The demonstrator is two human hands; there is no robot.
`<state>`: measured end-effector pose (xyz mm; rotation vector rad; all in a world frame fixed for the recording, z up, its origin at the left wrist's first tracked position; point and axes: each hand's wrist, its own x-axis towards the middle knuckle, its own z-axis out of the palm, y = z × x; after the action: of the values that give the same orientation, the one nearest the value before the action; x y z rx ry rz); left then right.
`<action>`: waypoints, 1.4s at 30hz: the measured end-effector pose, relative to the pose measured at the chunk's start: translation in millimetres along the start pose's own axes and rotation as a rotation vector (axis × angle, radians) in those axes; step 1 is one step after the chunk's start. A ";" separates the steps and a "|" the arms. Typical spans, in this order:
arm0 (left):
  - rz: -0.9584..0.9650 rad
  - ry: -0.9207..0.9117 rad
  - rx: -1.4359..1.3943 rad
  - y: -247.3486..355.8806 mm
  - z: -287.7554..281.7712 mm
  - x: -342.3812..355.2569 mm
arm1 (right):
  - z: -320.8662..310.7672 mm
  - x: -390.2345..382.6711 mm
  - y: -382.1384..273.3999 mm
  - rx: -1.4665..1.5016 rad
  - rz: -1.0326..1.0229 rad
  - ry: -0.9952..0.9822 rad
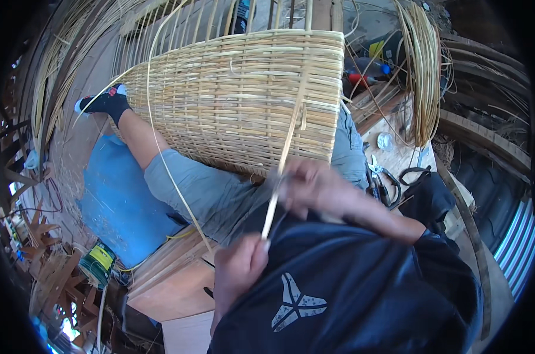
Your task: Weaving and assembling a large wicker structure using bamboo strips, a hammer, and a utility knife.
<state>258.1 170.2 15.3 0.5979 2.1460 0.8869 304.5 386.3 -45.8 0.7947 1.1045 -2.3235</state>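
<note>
Over woven panel point(220, 106), long strip point(288, 140) slants up-right.

I see the left hand point(241, 261) gripping the lower end of a pale strip point(289, 139), the blurred right hand point(314, 187) farther up beside it. Just beyond lies a woven panel point(214, 100).

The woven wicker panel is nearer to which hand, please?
Right. The right hand is at the lower edge of the woven wicker panel; the left hand is farther below it, holding a pale strip.
</note>
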 end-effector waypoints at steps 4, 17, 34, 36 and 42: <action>-0.009 0.070 0.039 -11.4 3.7 -18.8 | -20.5 -3.1 1.7 0.146 -0.083 -0.025; 0.083 0.082 0.036 -9.5 6.8 -5.8 | 17.1 -3.8 15.8 0.055 -0.035 -0.276; -0.034 0.088 -0.001 -29.7 1.6 -32.0 | 4.8 0.0 7.6 -0.067 -0.089 -0.123; -0.102 0.123 0.001 -28.9 10.7 -7.7 | 14.6 -0.5 0.0 -0.238 -0.081 -0.072; -0.138 -0.028 -0.181 0.4 12.3 35.2 | 17.8 0.0 10.8 -0.443 -0.139 -0.084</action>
<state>245.5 197.9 -6.2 0.3648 2.0284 0.9770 305.6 365.9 -42.6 0.4612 1.5989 -2.0752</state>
